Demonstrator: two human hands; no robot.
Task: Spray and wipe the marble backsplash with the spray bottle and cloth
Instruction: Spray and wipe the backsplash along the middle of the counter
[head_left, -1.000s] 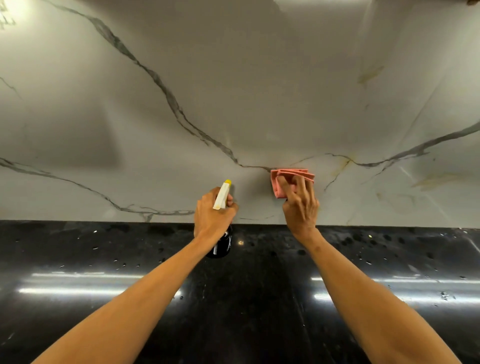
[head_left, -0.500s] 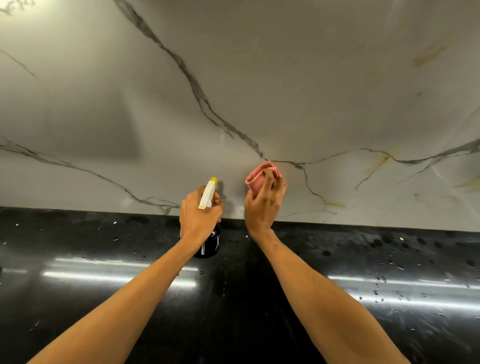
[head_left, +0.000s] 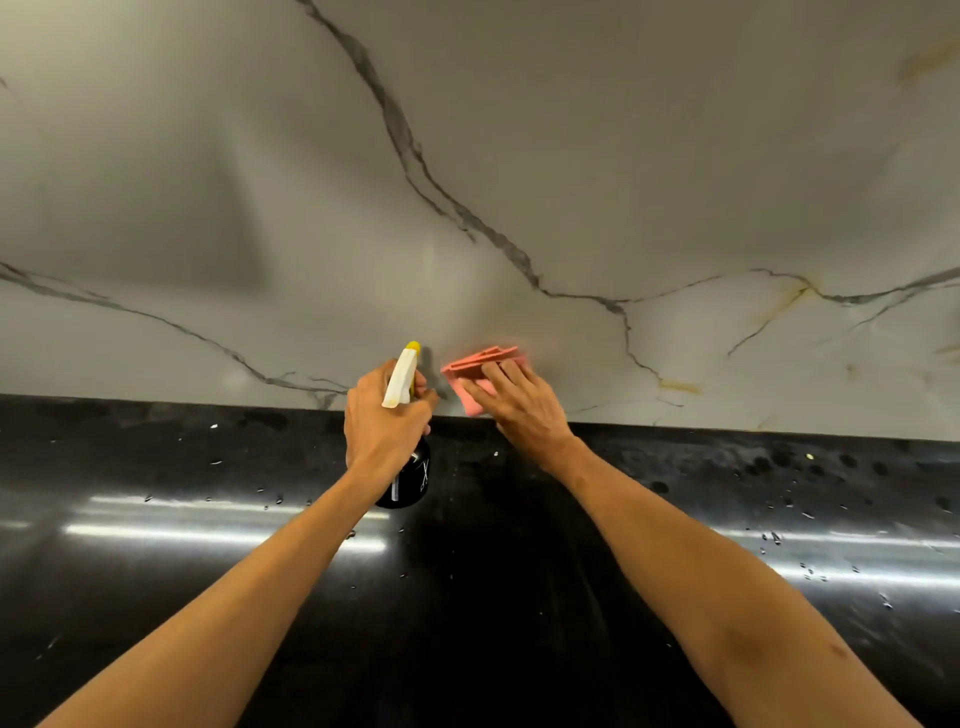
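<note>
1. Broadly, the glossy marble backsplash (head_left: 571, 156), pale with grey veins, fills the upper view.
2. The polished black countertop (head_left: 156, 571) below is droplet-speckled.
3. The left hand (head_left: 382, 421) wraps the dark, white-triggered spray bottle (head_left: 402, 384) at the wall's 6 o'clock edge.
4. The right hand (head_left: 524, 410), fingers straight, presses the folded pink cloth (head_left: 475, 366) on the marble at the bottle's 3 o'clock. It was bunched half a second ago.
</note>
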